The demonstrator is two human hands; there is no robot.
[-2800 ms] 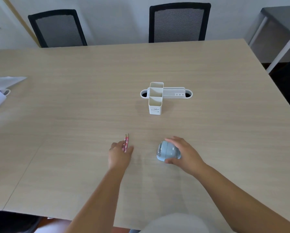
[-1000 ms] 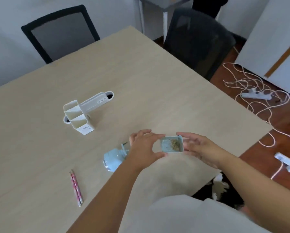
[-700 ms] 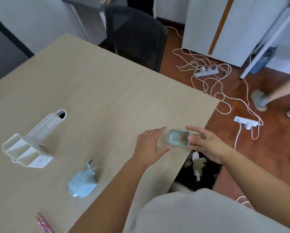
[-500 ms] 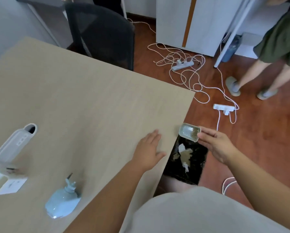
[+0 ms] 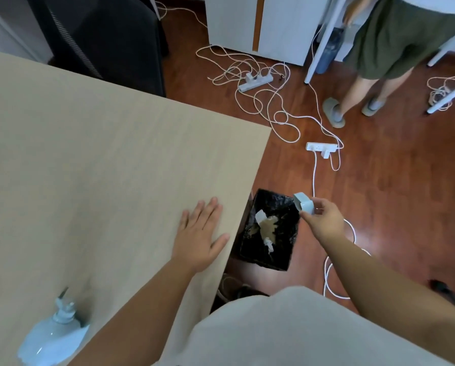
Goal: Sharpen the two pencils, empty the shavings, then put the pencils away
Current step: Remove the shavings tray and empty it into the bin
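Note:
My right hand (image 5: 322, 221) grips the small pale-blue shavings tray (image 5: 303, 205), tipped on its side over the right rim of a black-lined waste bin (image 5: 270, 256) on the floor. My left hand (image 5: 198, 235) lies flat and empty on the wooden table (image 5: 102, 154), near its right edge. The light-blue sharpener body (image 5: 50, 342) stands on the table at the lower left, its crank pointing up. The two pencils and the white pencil holder are out of view.
The bin holds scraps of paper and brownish litter. White cables and power strips (image 5: 255, 81) lie over the red-brown floor. A person's legs (image 5: 353, 96) stand at the upper right. A black chair (image 5: 102, 35) is behind the table.
My view swung right from the table to the floor. My right hand carried the tray off the table edge and tipped it over the bin; my left hand let go and settled flat on the table.

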